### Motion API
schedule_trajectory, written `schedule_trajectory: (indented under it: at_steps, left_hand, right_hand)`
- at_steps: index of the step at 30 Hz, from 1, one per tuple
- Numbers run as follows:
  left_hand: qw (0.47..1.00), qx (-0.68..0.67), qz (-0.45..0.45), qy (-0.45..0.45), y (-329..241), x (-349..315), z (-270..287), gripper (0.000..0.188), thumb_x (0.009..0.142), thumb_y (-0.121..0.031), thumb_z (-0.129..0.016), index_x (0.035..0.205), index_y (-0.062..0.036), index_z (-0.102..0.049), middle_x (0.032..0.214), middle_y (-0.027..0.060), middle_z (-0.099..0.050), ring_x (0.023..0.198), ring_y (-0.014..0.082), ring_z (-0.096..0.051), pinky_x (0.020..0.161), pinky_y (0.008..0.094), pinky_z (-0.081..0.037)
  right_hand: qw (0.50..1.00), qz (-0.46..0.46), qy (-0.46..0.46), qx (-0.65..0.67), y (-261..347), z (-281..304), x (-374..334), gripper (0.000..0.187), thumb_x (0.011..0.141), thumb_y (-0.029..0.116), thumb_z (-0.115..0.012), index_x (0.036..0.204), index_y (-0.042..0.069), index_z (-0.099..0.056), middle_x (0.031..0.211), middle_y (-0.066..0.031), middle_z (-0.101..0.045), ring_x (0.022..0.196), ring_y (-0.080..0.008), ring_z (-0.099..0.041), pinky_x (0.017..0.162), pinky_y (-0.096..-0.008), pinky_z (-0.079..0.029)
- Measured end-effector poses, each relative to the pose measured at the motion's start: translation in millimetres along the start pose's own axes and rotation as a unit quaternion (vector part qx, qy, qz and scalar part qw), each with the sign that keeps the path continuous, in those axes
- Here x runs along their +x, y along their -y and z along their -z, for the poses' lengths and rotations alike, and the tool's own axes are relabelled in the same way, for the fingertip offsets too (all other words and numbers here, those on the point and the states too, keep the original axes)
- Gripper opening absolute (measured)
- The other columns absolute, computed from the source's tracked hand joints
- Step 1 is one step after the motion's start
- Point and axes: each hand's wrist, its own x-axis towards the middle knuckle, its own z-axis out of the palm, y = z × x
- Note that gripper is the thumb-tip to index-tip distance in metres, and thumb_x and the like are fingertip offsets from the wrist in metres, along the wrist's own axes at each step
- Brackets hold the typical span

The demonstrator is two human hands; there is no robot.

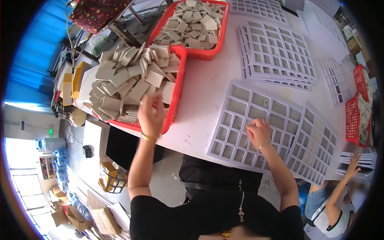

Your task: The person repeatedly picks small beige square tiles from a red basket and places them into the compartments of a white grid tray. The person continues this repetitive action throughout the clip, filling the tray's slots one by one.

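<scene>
White bench (198, 100): grid tray (219, 124) at right, red basket (180, 84) at left, heaped with tiles (140, 90). Left hand (151, 115), blurred, at the tiles; right hand (259, 133), fingers curled, at the tray; cannot tell whether either grasps anything.

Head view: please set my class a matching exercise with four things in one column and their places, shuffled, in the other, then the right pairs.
Things
1. Left hand
2. Right hand
3. Yellow band
4. Dark red patterned fabric

Places
A. Around the left wrist
B. At the upper left of the picture
C. By heaped tiles in a red basket
D. Over a white grid frame

Right pairs: 1-C, 2-D, 3-A, 4-B
</scene>
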Motion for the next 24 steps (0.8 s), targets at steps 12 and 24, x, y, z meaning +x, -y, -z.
schedule_trajectory:
  at_steps: [12, 24]
  left_hand:
    - [0.842, 0.413, -0.174, 0.301, 105.8, 86.4, -30.8, 0.061, 0.072, -0.006, -0.066, 0.128, -0.0204, -0.049, 0.144, 0.0003, -0.041, 0.138, 0.0205, -0.030, 0.112, 0.0467, -0.022]
    - [0.972, 0.170, -0.142, 0.082, 93.4, 78.9, -2.0, 0.064, 0.062, -0.009, -0.075, 0.122, -0.0092, -0.053, 0.121, 0.0079, -0.056, 0.103, 0.0269, -0.058, 0.087, 0.0371, -0.046]
  right_hand:
    - [0.998, -0.001, 0.061, -0.021, 14.8, 3.6, 9.1, 0.005, 0.074, 0.017, -0.069, 0.078, 0.019, -0.071, 0.091, -0.0002, -0.051, 0.092, -0.0202, -0.050, 0.078, -0.0370, -0.037]
    - [0.997, -0.024, 0.063, 0.025, 7.3, 6.7, 10.9, 0.003, 0.075, 0.017, -0.069, 0.077, 0.017, -0.071, 0.094, -0.0010, -0.054, 0.096, -0.0211, -0.050, 0.081, -0.0376, -0.038]
